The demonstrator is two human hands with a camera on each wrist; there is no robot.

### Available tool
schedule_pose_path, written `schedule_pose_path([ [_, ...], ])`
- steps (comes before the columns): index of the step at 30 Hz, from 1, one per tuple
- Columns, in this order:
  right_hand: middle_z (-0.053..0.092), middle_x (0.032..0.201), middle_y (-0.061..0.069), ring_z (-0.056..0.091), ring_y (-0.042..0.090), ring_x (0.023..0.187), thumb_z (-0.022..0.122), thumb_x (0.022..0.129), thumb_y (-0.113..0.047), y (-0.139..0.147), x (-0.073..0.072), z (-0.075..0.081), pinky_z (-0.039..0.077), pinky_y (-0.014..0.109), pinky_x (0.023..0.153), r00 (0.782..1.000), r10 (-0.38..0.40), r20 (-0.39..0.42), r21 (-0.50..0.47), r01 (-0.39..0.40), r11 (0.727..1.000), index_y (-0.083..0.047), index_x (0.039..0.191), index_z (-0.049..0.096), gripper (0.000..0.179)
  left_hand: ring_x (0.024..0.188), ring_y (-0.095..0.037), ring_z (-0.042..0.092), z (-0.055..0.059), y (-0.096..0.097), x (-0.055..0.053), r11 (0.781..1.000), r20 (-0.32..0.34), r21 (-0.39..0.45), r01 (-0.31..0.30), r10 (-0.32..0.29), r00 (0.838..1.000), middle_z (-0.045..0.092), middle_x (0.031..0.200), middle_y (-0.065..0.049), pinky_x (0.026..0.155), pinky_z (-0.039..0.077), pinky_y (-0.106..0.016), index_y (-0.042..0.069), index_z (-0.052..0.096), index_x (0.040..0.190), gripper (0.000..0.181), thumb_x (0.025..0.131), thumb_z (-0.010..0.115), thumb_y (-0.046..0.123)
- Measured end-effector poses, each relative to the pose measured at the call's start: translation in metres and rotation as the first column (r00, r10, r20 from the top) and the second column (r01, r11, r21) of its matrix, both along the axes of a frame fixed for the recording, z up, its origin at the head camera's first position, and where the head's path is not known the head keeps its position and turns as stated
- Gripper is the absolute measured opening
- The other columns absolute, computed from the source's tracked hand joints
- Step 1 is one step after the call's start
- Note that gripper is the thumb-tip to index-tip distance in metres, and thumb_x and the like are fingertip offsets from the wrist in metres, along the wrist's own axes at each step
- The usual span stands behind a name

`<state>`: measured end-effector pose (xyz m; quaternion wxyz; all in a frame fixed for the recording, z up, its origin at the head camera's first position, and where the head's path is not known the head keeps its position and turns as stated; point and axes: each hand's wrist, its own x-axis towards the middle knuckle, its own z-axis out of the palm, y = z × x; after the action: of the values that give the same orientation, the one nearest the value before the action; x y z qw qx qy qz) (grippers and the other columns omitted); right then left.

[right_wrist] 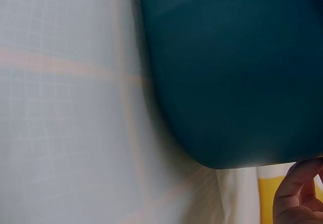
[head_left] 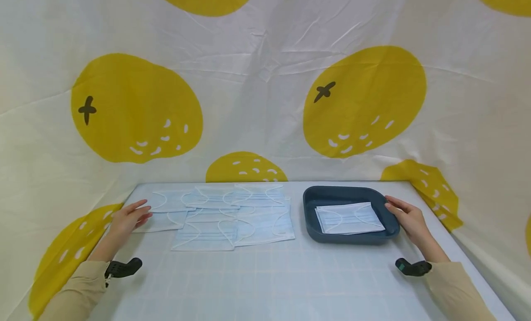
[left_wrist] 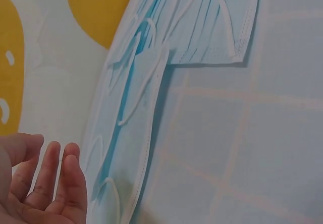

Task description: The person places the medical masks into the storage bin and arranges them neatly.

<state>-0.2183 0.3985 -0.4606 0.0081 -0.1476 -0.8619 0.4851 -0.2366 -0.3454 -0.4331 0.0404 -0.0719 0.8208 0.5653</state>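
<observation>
Several light-blue face masks [head_left: 205, 238] with white ear loops lie flat and overlapping on the table's left half. My left hand [head_left: 129, 218] is over the leftmost masks, its fingers loosely bent and nothing between them. In the left wrist view that hand [left_wrist: 45, 183] appears beside the edges of the masks [left_wrist: 136, 108]. A dark blue tray [head_left: 352, 238] stands on the right with a small stack of masks [head_left: 350, 218] in it. My right hand [head_left: 408, 218] holds the tray's right rim. From the right wrist, the tray's outer wall [right_wrist: 232, 82] hides most of those fingers [right_wrist: 295, 193].
The white table [head_left: 265, 284] has a faint grid pattern. Behind it and at both sides hangs a white cloth [head_left: 253, 99] with large yellow fruit prints. A black wrist device [head_left: 123, 268] sits on the left forearm, another [head_left: 413, 267] on the right.
</observation>
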Motion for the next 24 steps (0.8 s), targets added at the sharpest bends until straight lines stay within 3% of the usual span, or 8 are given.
schedule_pose_path([
  [4, 0.039, 0.149, 0.018, 0.044, -0.002, 0.110, 0.049, 0.096, -0.051, -0.001, -0.001, 0.000, 0.046, 0.023, 0.100, 1.000, -0.003, 0.013, -0.001, 0.003, 1.000, -0.010, 0.148, 0.037, 0.067, 0.080, 0.009, 0.062, 0.001, -0.007, -0.001, 1.000, 0.012, -0.025, 0.004, -0.003, 1.000, 0.055, 0.081, 0.033, 0.076, 0.053, -0.011, -0.010, 0.023, 0.147, 0.062, 0.102, 0.045, 0.027],
  [15, 0.036, 0.151, 0.021, 0.045, 0.002, 0.113, 0.046, 0.096, -0.052, -0.002, 0.000, -0.001, 0.046, 0.024, 0.099, 0.999, 0.019, 0.027, 0.021, -0.019, 1.000, -0.010, 0.149, 0.035, 0.068, 0.075, 0.003, 0.064, -0.002, -0.020, -0.002, 0.992, 0.115, 0.090, -0.088, 0.078, 0.990, 0.059, 0.079, 0.026, 0.073, 0.054, -0.013, -0.008, 0.019, 0.149, 0.064, 0.101, 0.048, 0.022],
  [20, 0.035, 0.152, 0.020, 0.046, 0.017, 0.123, 0.046, 0.096, -0.052, -0.002, 0.000, -0.002, 0.047, 0.022, 0.098, 1.000, 0.018, 0.023, 0.016, -0.018, 1.000, -0.010, 0.149, 0.035, 0.068, 0.073, 0.003, 0.064, -0.002, -0.025, 0.000, 0.984, 0.104, 0.119, -0.129, 0.117, 0.988, 0.062, 0.076, 0.026, 0.071, 0.055, -0.013, -0.009, 0.021, 0.148, 0.065, 0.099, 0.051, 0.022],
  [24, 0.036, 0.152, 0.019, 0.046, 0.013, 0.120, 0.046, 0.096, -0.051, -0.001, -0.001, -0.003, 0.047, 0.020, 0.097, 1.000, 0.000, 0.026, 0.013, 0.000, 1.000, -0.009, 0.148, 0.036, 0.067, 0.073, 0.003, 0.064, -0.002, -0.028, 0.000, 0.987, 0.077, 0.095, -0.126, 0.119, 0.990, 0.060, 0.076, 0.028, 0.071, 0.055, -0.013, -0.011, 0.021, 0.147, 0.064, 0.100, 0.050, 0.022],
])
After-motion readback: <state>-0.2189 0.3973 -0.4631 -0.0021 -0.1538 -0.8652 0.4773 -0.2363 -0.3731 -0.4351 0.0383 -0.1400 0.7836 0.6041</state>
